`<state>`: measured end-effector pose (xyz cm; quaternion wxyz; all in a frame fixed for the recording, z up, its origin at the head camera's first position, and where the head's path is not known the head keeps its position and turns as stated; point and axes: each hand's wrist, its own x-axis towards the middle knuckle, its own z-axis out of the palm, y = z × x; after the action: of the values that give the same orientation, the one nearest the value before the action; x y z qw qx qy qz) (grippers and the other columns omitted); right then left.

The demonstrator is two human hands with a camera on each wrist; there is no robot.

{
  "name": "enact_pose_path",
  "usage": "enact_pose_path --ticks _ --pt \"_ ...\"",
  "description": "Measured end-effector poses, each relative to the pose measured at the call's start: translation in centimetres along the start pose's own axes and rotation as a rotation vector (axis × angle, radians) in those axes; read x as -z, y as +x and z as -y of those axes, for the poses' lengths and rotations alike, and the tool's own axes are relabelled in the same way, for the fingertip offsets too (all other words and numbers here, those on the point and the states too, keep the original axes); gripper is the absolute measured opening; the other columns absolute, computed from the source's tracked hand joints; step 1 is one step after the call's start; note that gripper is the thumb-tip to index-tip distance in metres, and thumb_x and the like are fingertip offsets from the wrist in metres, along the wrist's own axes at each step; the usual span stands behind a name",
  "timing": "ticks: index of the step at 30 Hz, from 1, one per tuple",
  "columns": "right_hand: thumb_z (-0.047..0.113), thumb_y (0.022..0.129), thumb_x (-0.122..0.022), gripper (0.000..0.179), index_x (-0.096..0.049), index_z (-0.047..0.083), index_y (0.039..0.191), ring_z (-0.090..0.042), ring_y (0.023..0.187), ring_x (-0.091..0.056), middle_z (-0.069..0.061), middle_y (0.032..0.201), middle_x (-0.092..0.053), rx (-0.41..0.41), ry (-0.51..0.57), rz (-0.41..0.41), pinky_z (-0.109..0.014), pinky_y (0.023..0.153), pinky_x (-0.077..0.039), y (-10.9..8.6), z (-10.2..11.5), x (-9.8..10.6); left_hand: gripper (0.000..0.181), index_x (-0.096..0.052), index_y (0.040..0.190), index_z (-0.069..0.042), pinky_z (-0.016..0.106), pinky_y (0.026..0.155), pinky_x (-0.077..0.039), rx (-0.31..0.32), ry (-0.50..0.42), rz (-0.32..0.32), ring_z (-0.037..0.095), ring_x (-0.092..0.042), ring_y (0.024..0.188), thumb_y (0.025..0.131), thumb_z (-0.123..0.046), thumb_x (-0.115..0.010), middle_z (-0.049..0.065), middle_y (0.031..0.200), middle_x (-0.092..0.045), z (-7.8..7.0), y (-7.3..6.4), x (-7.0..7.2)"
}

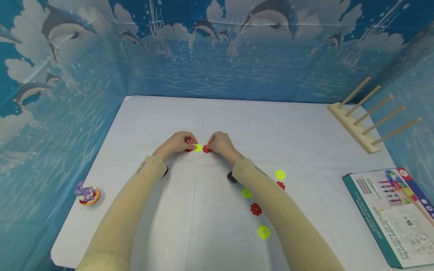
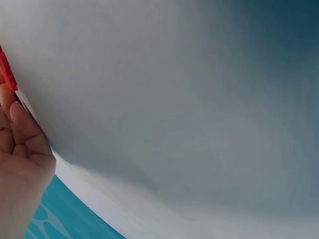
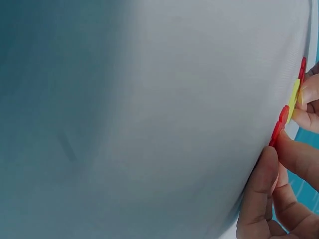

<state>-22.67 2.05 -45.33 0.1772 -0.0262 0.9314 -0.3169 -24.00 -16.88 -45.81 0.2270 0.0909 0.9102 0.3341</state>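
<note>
Near the table's middle, my left hand (image 1: pixel 178 143) pinches a yellow notched disc (image 1: pixel 198 148) between thumb and fingers. A red notched disc (image 1: pixel 188 150) shows beneath that hand, partly covered, and its edge appears in the left wrist view. Facing it, my right hand (image 1: pixel 222 143) pinches another red notched disc (image 1: pixel 206 149) by its side. In the right wrist view this red disc (image 3: pixel 279 125) meets or overlaps the yellow disc (image 3: pixel 293 101), with the other red disc (image 3: pixel 302 69) beyond. Whether their notches interlock cannot be told.
Loose yellow discs (image 1: pixel 264 232) and red discs (image 1: pixel 255 209) lie around my right forearm, some partly hidden. A wooden peg rack (image 1: pixel 356 128) stands at the back right, a printed box (image 1: pixel 393 218) at the right edge. A small purple toy (image 1: pixel 87 194) sits at the left edge.
</note>
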Motion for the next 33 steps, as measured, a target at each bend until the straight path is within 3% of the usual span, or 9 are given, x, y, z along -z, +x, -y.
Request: enact_pose_path --ticks 17,24,33 --pt "0.014 0.089 -0.07 0.01 -0.069 0.004 0.085 -0.015 0.069 -0.052 -0.006 0.08 -0.064 0.044 -0.032 -0.021 -0.02 0.057 -0.04 -0.1 0.1 0.0 0.017 -0.067 0.1 -0.009 0.025 0.07 -0.046 -0.003 -0.012 -0.001 0.016 -0.055 0.072 0.09 -0.021 -0.072 0.004 0.088 -0.058 -0.6 0.1 -0.1" --pt "0.013 0.09 -0.07 0.011 -0.07 0.004 0.085 -0.015 0.068 -0.052 -0.006 0.08 -0.065 0.042 -0.008 -0.018 -0.02 0.057 -0.04 -0.2 0.1 0.1 0.014 -0.068 0.098 -0.008 0.024 0.069 -0.047 -0.01 0.003 -0.009 0.018 -0.054 0.078 0.09 -0.02 -0.072 0.005 0.092 -0.059 -0.8 0.1 -0.2" --pt "0.013 0.087 -0.073 0.011 -0.071 0.003 0.085 -0.014 0.07 -0.052 -0.007 0.082 -0.067 0.064 -0.014 -0.036 -0.021 0.059 -0.039 -0.2 -0.1 0.2 0.017 -0.07 0.101 -0.008 0.033 0.084 -0.047 -0.124 0.098 -0.015 0.023 -0.053 0.096 0.09 -0.021 -0.072 0.008 0.103 -0.065 -1.4 0.7 -0.9"
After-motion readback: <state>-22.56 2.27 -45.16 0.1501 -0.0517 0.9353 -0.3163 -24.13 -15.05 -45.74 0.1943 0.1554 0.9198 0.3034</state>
